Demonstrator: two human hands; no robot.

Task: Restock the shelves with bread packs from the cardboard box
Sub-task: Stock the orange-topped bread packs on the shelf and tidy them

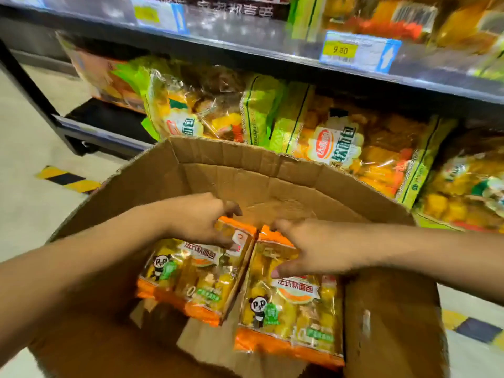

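Cardboard box: brown, creased and worn, flaps standing open — it fills the lower middle of the view, and its near edge is cut off by the bottom of the frame.
Shelves: dark metal with two tiers visible; the upper tier's stock is blurred and cropped at the top.
Shelf packs: green-edged clear bags of yellow-brown bread, packed side by side on the lower tier behind the box; the exact count cannot be told, since the ends blur and run out of frame.
Bread packs in the box: two, lying flat on the box floor side by side, clear film with orange borders, a panda mark and yellow rolls showing through.
Left pack: tilted a little, its far end under the left hand.
Right pack: lower right, its far end under the right hand.
Left hand: reaching into the box, fingers curled down over the top edge of the left pack; a firm grip cannot be told.
Right hand: fingers spread wide, thumb and fingers resting on the top of the right pack — not closed round it.
Price tags: two on the shelf edge, one reading 9.80, the other too blurred to read.
Floor tape: yellow and black stripes, seen in two places.
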